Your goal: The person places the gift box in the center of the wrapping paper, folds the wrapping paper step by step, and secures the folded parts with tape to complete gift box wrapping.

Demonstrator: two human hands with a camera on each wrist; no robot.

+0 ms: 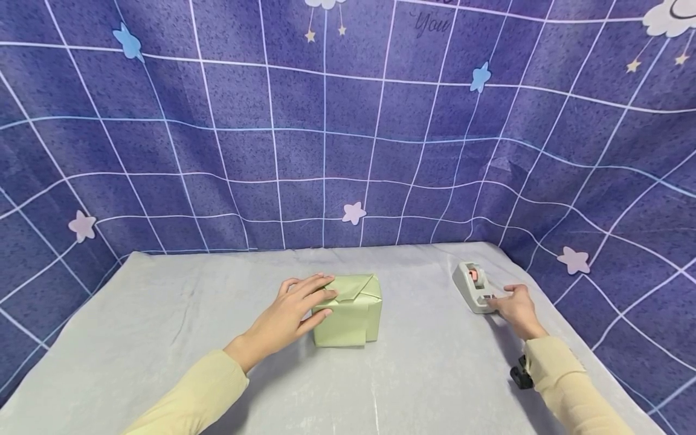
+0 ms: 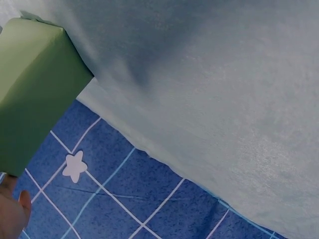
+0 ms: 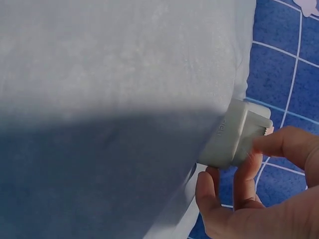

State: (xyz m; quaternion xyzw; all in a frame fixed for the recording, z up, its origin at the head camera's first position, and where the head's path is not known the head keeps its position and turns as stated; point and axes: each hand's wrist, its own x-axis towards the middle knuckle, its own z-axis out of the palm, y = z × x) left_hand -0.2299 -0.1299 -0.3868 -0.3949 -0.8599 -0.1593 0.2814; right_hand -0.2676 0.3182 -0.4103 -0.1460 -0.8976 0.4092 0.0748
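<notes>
A box wrapped in light green paper (image 1: 348, 320) stands on the table, its folded flap on the upper face. My left hand (image 1: 296, 308) rests on its left side, fingers spread over the top and thumb against the front. The left wrist view shows the wrapped box (image 2: 40, 94) at its left edge, with part of the left hand (image 2: 11, 211) below. To the right, my right hand (image 1: 516, 308) is at the front of a pale grey tape dispenser (image 1: 469, 290). In the right wrist view, the right hand's (image 3: 259, 199) thumb and forefinger pinch clear tape (image 3: 247, 153) beside the toothed cutter.
A grey cloth covers the table (image 1: 163, 338). Behind it and along the sides hangs a blue curtain (image 1: 348, 151) with white grid lines and stars. A small black device (image 1: 521, 374) sits at the right wrist. The dispenser stands near the table's right edge.
</notes>
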